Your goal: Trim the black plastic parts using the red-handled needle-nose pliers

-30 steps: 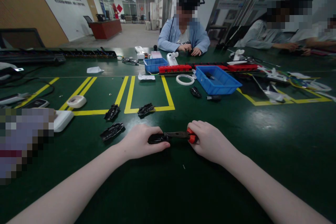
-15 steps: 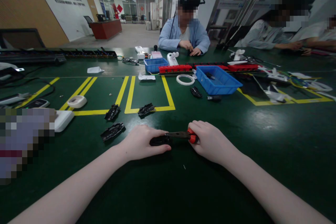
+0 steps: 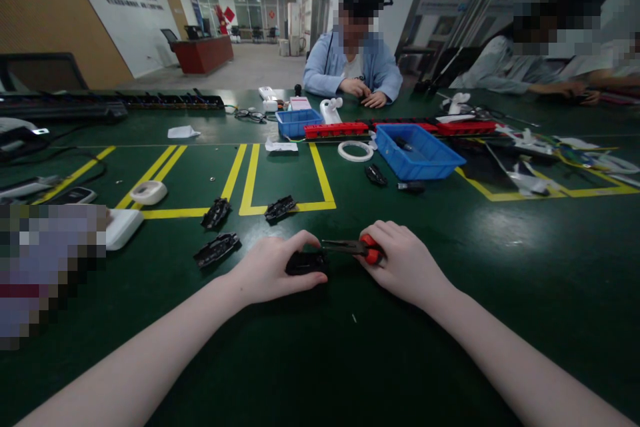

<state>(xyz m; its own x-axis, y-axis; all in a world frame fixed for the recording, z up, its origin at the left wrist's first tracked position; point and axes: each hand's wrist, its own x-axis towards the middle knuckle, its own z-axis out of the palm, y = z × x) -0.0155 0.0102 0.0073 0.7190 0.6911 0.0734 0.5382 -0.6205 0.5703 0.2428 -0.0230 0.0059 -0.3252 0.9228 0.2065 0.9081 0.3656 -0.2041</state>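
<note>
Pliers (image 3: pixel 357 248) raised slightly, black part (image 3: pixel 305 264) unmoved (in left grip (image 3: pixel 270 268))

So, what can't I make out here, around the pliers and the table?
All in the head view:
Black part: its left end is hidden by the left hand.
Pliers: the handles are mostly covered by the right hand; contact between their tips and the black part is too small to judge.
Pale sliver on the table: too small to identify.
</note>
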